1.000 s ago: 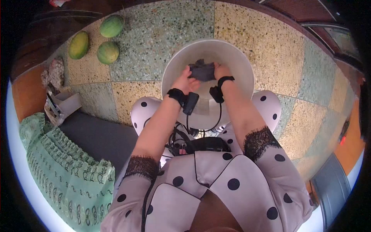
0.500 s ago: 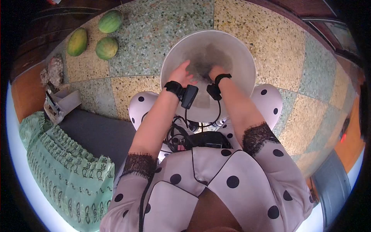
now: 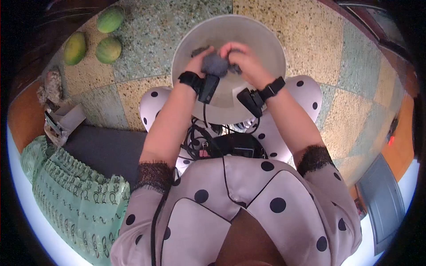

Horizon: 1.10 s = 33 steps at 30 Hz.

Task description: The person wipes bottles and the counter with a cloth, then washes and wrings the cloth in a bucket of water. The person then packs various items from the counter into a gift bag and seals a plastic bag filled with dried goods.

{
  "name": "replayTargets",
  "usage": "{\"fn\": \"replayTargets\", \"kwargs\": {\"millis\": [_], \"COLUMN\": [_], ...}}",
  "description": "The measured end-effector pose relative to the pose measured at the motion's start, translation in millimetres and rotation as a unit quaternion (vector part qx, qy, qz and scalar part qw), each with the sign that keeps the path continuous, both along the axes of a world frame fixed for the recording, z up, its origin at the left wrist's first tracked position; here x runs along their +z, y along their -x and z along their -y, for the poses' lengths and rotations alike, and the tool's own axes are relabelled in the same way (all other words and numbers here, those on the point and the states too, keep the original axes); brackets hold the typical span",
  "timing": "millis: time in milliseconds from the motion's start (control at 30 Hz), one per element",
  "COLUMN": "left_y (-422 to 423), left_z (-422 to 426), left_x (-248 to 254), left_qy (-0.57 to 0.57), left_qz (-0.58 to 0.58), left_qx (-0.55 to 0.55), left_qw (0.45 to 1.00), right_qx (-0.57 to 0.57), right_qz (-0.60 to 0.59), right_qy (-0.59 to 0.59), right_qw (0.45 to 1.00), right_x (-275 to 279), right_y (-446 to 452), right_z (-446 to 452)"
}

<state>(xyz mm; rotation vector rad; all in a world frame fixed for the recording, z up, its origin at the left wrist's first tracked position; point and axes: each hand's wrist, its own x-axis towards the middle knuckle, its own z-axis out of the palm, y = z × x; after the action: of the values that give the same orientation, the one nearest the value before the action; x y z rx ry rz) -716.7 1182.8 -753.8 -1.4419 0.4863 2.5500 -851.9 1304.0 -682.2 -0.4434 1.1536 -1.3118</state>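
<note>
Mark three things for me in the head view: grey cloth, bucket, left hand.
Grey cloth (image 3: pixel 214 66): head view, on its bunched part.
Bucket (image 3: pixel 274 54): head view, on its bare inner wall.
Left hand (image 3: pixel 195 65): head view, back of the hand.

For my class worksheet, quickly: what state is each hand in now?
Left hand: holding dark grey cloth.
Right hand: curled at the cloth; too blurred to tell its grip.

Crumpled dark-grey cloth seen at 12 o'clock, ringed by round off-white bucket. Speckled stone-like floor tiles chequered in muted green and cream-yellow. At 10 o'clock, three oval green melons, leftmost tinged with yellow. At 8 o'clock, ruffled mint-green fabric printed with dark motifs. At 6 o'clock, glossy pale-pink garment dotted in black, sleeves edged with black lace.
</note>
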Motion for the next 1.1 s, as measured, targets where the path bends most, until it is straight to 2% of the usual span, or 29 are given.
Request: {"fn": "replayTargets", "kwargs": {"millis": [67,100,133,167,200,233,300,333,400,433,500,533,600,633,667,700,767,833,867,933,967,1000,1067,1100], "left_y": [-0.8,-0.2,4.0,9.7,13.3,12.7,12.7,12.4,15.0,16.8,13.4,11.6,11.9,13.6,14.9,14.2,9.1,-1.5,-4.7,-3.6,-4.2,-7.5,-14.1,-13.2], "left_z": [-1.6,0.1,-1.0,-3.3,-5.3,-7.0,-6.5,-5.9,-12.9,-16.9,-25.5,-28.5,-30.5,-30.1,-28.2,-23.5,-11.4,-6.1,-4.4,-7.1,-9.2,-9.1,-6.5,-6.7], "left_x": [-22.4,-13.2,1.6,18.1,26.0,18.0,8.4,6.4,14.9,19.1,2.3,-4.0,2.9,10.5,17.8,19.9,21.0,11.1,5.7,18.9,25.8,20.2,3.4,6.7], "left_qy": [0.086,0.074,0.071,0.103,0.137,0.137,0.120,0.100,0.090,0.078,0.096,0.112,0.123,0.137,0.151,0.152,0.063,0.060,0.055,0.055,0.051,0.051,0.009,0.011], "left_qz": [-0.030,-0.039,-0.034,0.025,0.084,0.037,0.053,0.069,0.073,0.077,0.067,0.055,0.022,0.020,0.020,0.022,0.089,0.098,0.105,0.105,0.107,0.108,0.087,0.087], "left_qx": [0.077,0.072,0.071,0.053,0.034,0.045,0.054,0.064,0.084,0.106,0.095,0.082,0.047,0.012,-0.022,-0.020,0.054,0.055,0.058,0.058,0.057,0.057,0.051,0.050], "left_qw": [0.993,0.994,0.994,0.993,0.986,0.989,0.990,0.990,0.990,0.988,0.989,0.989,0.991,0.990,0.988,0.988,0.993,0.992,0.991,0.991,0.991,0.991,0.995,0.995], "right_qx": [-0.122,-0.122,-0.117,-0.109,-0.109,-0.099,-0.069,-0.071,-0.002,-0.002,0.104,0.105,0.265,0.232,0.232,0.234,0.237,0.043,0.042,0.161,0.277,0.278,0.374,0.364], "right_qz": [-0.048,-0.043,-0.194,-0.341,-0.339,-0.416,-0.527,-0.526,-0.511,-0.510,-0.482,-0.482,-0.557,-0.483,-0.482,-0.478,-0.474,-0.391,-0.391,-0.491,-0.493,-0.492,-0.535,-0.552], "right_qy": [0.009,0.003,-0.016,-0.031,-0.032,-0.061,-0.098,-0.097,-0.196,-0.195,-0.249,-0.249,-0.212,-0.280,-0.279,-0.311,-0.340,-0.507,-0.506,-0.458,-0.446,-0.446,-0.205,-0.230], "right_qw": [0.991,0.992,0.974,0.933,0.934,0.902,0.841,0.842,0.837,0.838,0.833,0.833,0.758,0.797,0.797,0.787,0.777,0.767,0.768,0.723,0.694,0.694,0.729,0.714], "right_x": [-9.6,-11.9,-13.6,-16.2,-24.7,-34.5,-45.4,-47.0,-54.1,-62.8,-83.4,-102.2,-142.0,-152.6,-162.5,-178.0,-185.2,-183.9,-183.0,-183.2,-175.6,-174.0,-177.2,-181.4], "right_y": [-5.0,-8.0,-10.7,-12.8,-16.8,-22.5,-27.4,-26.4,-22.8,-21.3,-16.0,-15.8,-12.7,-9.2,-0.7,11.3,18.8,22.7,16.4,-7.5,-19.9,-29.7,-46.7,-42.6], "right_z": [8.6,11.8,15.4,19.5,21.7,22.7,26.7,27.4,29.6,27.6,19.7,13.9,4.7,2.5,-0.7,-5.7,-7.5,-4.7,-4.1,-1.1,3.9,-3.4,-14.4,-18.7]}}
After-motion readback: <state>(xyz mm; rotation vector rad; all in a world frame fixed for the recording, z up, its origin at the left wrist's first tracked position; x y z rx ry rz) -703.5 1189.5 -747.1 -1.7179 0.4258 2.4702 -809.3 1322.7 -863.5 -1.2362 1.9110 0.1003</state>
